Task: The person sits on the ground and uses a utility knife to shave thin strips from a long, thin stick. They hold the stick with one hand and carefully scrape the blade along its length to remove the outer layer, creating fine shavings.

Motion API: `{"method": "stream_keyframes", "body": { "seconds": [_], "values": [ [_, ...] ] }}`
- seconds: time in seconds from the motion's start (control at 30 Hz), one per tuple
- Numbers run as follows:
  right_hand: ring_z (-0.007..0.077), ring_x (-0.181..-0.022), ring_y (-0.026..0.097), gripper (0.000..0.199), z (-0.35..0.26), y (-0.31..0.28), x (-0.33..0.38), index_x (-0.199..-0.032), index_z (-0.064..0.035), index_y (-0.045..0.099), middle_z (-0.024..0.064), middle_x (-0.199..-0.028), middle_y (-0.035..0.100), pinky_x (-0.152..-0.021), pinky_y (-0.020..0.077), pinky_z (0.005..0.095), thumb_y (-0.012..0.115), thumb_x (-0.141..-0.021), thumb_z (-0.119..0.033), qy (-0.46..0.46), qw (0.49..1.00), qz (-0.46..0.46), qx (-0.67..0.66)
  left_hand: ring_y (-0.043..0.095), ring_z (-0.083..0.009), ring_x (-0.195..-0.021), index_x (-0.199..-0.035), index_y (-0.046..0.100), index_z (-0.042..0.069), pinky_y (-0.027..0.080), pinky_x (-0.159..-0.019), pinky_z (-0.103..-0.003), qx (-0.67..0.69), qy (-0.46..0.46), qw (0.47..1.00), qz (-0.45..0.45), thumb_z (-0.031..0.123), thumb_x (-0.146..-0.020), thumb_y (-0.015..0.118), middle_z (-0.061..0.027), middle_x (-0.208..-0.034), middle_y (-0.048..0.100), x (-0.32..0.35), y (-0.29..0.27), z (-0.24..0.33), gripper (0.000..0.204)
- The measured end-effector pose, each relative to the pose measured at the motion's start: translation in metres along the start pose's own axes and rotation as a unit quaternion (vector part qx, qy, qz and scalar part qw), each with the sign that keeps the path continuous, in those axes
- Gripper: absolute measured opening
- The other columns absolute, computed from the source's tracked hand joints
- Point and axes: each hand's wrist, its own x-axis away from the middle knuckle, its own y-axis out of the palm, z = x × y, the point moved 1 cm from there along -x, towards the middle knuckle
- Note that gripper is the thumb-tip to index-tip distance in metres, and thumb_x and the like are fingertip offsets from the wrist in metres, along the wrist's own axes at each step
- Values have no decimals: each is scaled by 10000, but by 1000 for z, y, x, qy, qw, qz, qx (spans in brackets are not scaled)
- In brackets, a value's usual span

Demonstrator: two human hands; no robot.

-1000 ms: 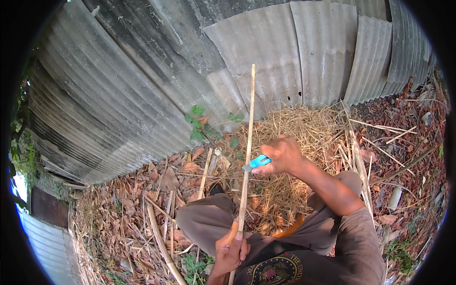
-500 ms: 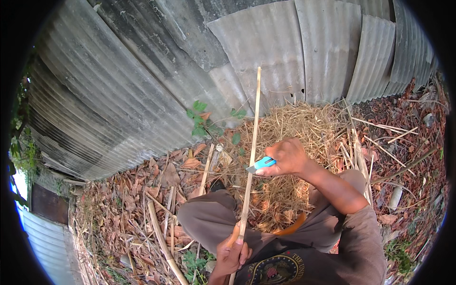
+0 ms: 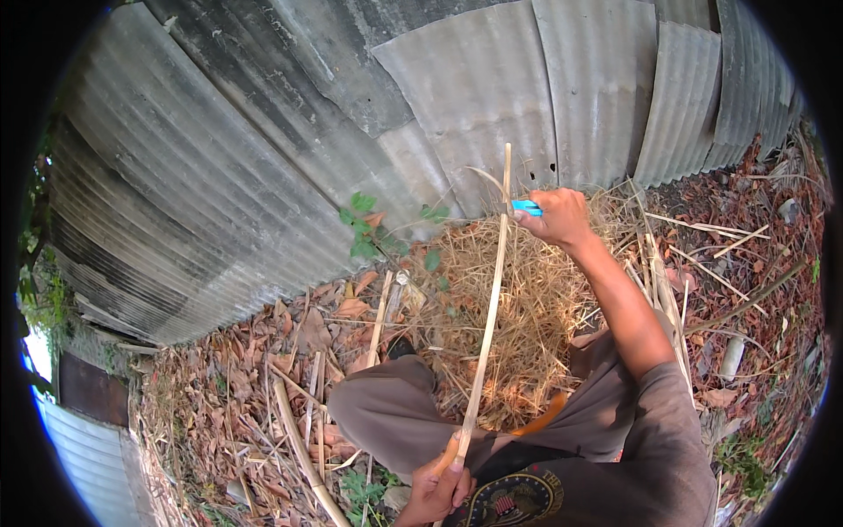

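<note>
- Two hands on one long bamboo strip (image 3: 488,307), running from 6 toward 12 o'clock.
- Left hand (image 3: 436,488): grip closed round strip's lower end.
- Right hand (image 3: 555,217): grip closed on blue-handled knife (image 3: 527,208), touching strip's top.
- Dry straw pile (image 3: 527,290) behind.

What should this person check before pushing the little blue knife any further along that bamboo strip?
1. Left hand gripping the strip's lower end: ok.
2. Right hand closed on the blue knife, near the top of the bamboo strip: ok.
3. Blade actually biting into the strip: cannot tell, the fingers hide it.
4. Knife far from the left hand: ok, nearly the whole strip lies between them.
5. Strip free of the metal fence behind: cannot tell, its tip overlaps the sheets.
6. Thin shaving curling off near the top: ok.
</note>
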Motion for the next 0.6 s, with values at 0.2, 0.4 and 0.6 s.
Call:
{"method": "stream_keyframes", "body": {
  "seconds": [0.2,0.4,0.6],
  "values": [
    [346,-563,584,825,81,-29,-18,-562,-35,557,163,-519,548,-550,429,453,348,-810,-794,309,951,11,-30,407,-57,-494,-1337,483,100,337,-467,-212,-58,-177,981,57,193,-1011,429,48,-582,440,43,-11,7,344],
    [335,-501,573,785,-38,-17,16,-570,-45,602,129,-456,508,-521,443,450,410,-811,-767,107,984,-89,-108,352,-74,-399,-1431,332,38,337,-418,-236,-61,70,989,112,156,-1016,395,-9,-482,396,2,-34,-3,436],
    [270,-389,555,679,-127,-7,70,-547,-114,601,67,-428,518,-404,433,372,535,-748,-759,-144,956,-174,-188,366,-61,-419,-1446,303,29,331,-409,-218,-113,113,982,102,149,-1018,388,3,-514,411,-52,-27,12,453]
  ]
}}
